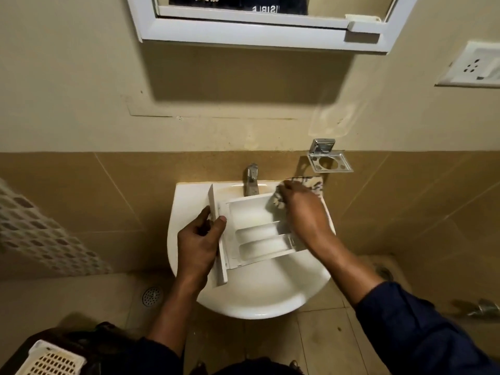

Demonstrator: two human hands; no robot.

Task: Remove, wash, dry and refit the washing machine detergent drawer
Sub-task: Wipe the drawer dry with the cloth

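- I see the white detergent drawer [257, 228] held above the white sink [251, 296], with its open compartments facing up to the camera.
- The front panel of the drawer is on the left side, and the long body points to the right, toward the wall side of the sink.
- My left hand [198, 242] holds the drawer at the front panel: the thumb lies on the inner face and the other fingers wrap behind it, so the grip is closed on the drawer.
- My right hand [303, 209] is closed around a patterned cloth [278, 197], pressed at the far right corner of the drawer, in the big compartment.
- One part of the cloth shows also behind the hand, near the sink edge.
- The two narrow compartments near my right wrist are uncovered.
- The metal tap [252, 178] stands just behind the drawer; I cannot tell if water runs.
- A metal holder [328, 161] is fixed on the wall to the right of the tap.
- Both sleeves are dark blue.
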